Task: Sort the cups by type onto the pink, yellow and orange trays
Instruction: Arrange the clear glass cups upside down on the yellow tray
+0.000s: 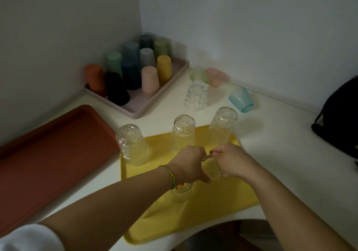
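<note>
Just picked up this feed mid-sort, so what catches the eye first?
The left hand and right hand both grip a clear textured glass cup over the flat yellow plastic tray in front, where three more clear glasses stand upside down. In the far corner, a pink rectangular tray holds a cluster of upturned opaque coloured plastic cups.
</note>
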